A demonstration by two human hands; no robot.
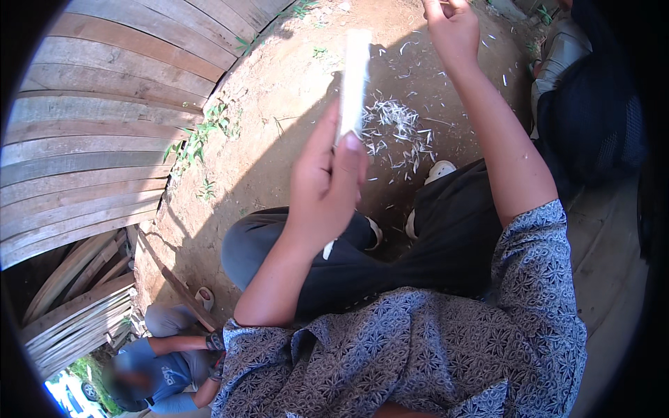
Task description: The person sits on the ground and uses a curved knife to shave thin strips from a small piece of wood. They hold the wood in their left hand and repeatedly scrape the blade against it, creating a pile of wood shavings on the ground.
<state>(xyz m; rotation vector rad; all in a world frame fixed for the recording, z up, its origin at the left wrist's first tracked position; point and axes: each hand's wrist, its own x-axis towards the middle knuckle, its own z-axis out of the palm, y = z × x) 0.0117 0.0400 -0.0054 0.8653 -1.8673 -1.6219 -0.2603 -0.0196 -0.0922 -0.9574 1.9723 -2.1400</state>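
My left hand point(322, 184) is closed around a flat, pale wooden strip point(356, 80), with the thumb lying along its face. The strip points up and away from me, and a thin pale tip shows below the hand. Out to the far right, my right hand point(454, 33) is raised at the top edge with its fingers curled. What it holds, if anything, is cut off by the picture's edge. Between the hands, on the ground, lies a scatter of pale shavings point(396, 120).
A plank wall point(104, 125) curves along the left, with green weeds point(201, 139) at its foot. Stacked wood point(77, 268) fills an opening at lower left. Another person point(171, 369) crouches there beside a long timber point(178, 285). Someone in dark clothing point(592, 125) is close on my right.
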